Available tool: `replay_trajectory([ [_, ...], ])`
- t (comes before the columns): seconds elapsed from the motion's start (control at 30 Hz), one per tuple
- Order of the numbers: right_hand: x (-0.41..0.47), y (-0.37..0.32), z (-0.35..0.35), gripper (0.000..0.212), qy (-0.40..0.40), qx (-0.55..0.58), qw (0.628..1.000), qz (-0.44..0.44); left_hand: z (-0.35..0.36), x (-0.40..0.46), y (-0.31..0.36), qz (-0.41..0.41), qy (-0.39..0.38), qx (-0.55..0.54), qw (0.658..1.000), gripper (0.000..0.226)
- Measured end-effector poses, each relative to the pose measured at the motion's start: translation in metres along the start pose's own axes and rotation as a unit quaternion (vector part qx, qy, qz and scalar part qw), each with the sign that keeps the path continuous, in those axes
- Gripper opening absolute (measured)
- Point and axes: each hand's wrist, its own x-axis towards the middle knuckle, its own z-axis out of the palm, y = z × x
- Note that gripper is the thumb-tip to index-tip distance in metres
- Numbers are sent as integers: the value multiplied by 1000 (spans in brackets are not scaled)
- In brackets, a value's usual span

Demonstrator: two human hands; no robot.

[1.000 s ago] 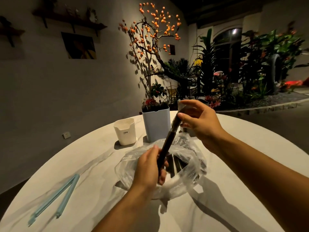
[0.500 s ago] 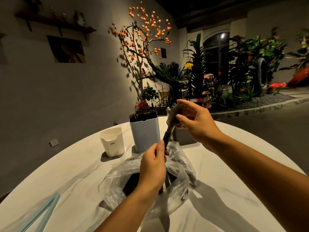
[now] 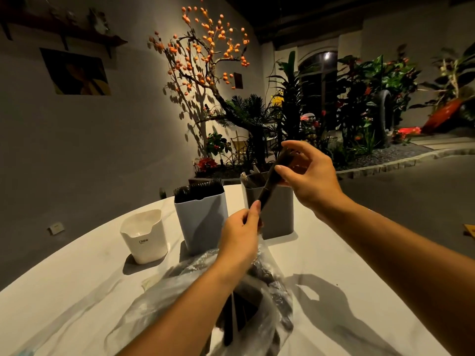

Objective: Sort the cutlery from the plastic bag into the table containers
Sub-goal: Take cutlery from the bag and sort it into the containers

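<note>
From the head view I see a dark utensil [image 3: 270, 186] held slantwise between both hands, above the bag [image 3: 257, 299] and in front of the grey container [image 3: 277, 214]. My left hand [image 3: 241, 240] pinches its lower end with thumb and fingers curled round it; my right hand [image 3: 308, 178] pinches the upper end between thumb and fingertips, the other fingers spread loosely.

I judge the piece to be light, stiff plastic, thin and smooth, so it could twist or slip in a light pinch. I cannot tell which kind of cutlery it is, as the head end is hidden behind the right fingers. Holding near the middle of the handle would steady it best before dropping it upright into a container. The bag is soft, crinkly film, with more dark pieces lying inside; it will shift if tugged.

The blue container [image 3: 203, 222], already full of dark pieces, stands left of the grey one; the white cup [image 3: 144, 237] is further left.

Compared with a second ago, the utensil is drawn almost clear of the bag and raised towards the grey container, and the left hand has left the bag rim and risen with it. The pale blue sticks at near left are out of sight.
</note>
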Motion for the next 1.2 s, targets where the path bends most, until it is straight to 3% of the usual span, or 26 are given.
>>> replay_trajectory([
  [0.13, 32, 1, -3, 46, 73, -47, 995, -42, 5, 35, 0, 19, 52, 112, 992, 32],
  [0.23, 57, -6, -5, 47, 161, -127, 972, -119, 3, 51, -5, 79, 13, 241, 967, 53],
  [0.3, 69, -2, 1, 49, 163, -176, 955, -174, 4, 60, -7, 95, -28, 290, 952, 66],
  [0.37, 74, 12, 11, 51, 108, -224, 949, -194, 6, 68, -11, 91, -54, 303, 947, 72],
  [0.43, 71, 33, 22, 55, 2, -300, 938, -175, 8, 73, -12, 81, -66, 292, 951, 73],
  [0.53, 58, 55, 34, 56, -183, -424, 884, -76, 5, 75, -15, 79, -67, 283, 954, 71],
  [0.6, 51, 59, 35, 54, -244, -434, 867, -19, 1, 72, -14, 85, -55, 268, 958, 67],
  [0.77, 45, 44, 24, 45, -159, -419, 892, -53, -15, 55, -9, 87, -18, 253, 964, 62],
  [0.93, 15, 7, 24, 24, -140, -377, 912, -83, -39, 16, 4, 101, 13, 245, 964, 57],
  [1.07, -23, -28, 34, 15, -190, -338, 917, -97, -66, -23, 8, 118, 40, 246, 961, 34],
  [1.2, -71, -57, 49, 14, -332, -295, 894, -53, -94, -63, 2, 98, 76, 220, 968, 18],
])
